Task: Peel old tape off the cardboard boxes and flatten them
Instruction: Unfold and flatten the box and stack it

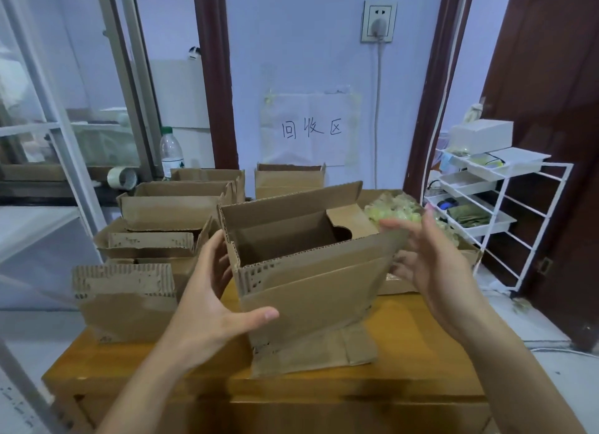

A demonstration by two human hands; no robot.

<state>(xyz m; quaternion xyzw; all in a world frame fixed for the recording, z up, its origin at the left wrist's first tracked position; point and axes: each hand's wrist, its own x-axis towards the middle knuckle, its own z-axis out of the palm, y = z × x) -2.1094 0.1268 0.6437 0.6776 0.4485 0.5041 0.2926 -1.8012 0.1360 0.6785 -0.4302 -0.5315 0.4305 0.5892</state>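
Boxes [155, 239] crowd the left; the table's [405, 352] near edge lies open.

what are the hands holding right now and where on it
The open cardboard box: left hand grips its left corner, thumb across the front; right hand is at its right edge, contact unclear.

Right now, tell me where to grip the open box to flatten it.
Grip the open box by its two short end walls, one hand from each side. It stands upright, top open; the left hand already holds the left end, so squeezing diagonally should probably collapse it.

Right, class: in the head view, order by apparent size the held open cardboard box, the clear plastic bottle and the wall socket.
1. Held open cardboard box, though nearest the camera.
2. Clear plastic bottle.
3. Wall socket.
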